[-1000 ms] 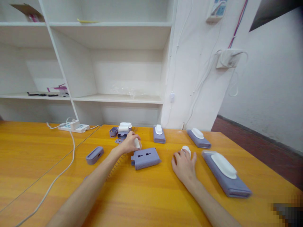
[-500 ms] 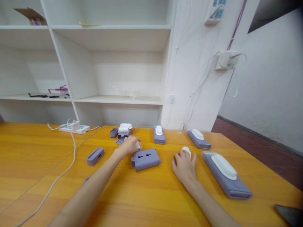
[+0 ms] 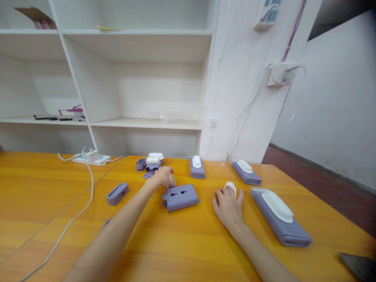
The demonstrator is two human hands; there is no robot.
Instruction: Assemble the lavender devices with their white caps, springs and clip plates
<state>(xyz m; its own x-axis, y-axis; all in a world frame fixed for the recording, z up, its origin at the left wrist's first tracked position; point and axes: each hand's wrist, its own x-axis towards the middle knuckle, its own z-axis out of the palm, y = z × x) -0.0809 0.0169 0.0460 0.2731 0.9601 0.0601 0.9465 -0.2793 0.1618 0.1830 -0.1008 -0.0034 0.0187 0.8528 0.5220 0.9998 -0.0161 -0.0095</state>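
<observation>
A white shelf unit (image 3: 147, 125) stands behind, its upper left compartment holding a brown cardboard box (image 3: 34, 14) and its lower right one crumpled clear plastic (image 3: 163, 116). Against it is an orange-brown wooden table (image 3: 190, 246). At the right lies a long purple-grey rectangular case (image 3: 293, 235) with a white oval piece (image 3: 277, 205) on top; two shorter ones farther back each carry a white piece. A purple-grey slotted case (image 3: 180, 199) lies between the hands, two dark openings facing up. The right hand (image 3: 228, 205) rests its fingers on a white rounded piece (image 3: 231, 185); whether it grips cannot be told. The left hand (image 3: 162, 177), just behind the slotted case, has its fingers closed on a small white piece (image 3: 171, 178), mostly hidden. Nearer the left is a purple-grey oblong tray (image 3: 117, 194), recess upward. Behind the left hand, white rolls (image 3: 154, 156) sit in or on a purple-grey holder (image 3: 152, 167); which is unclear.
</observation>
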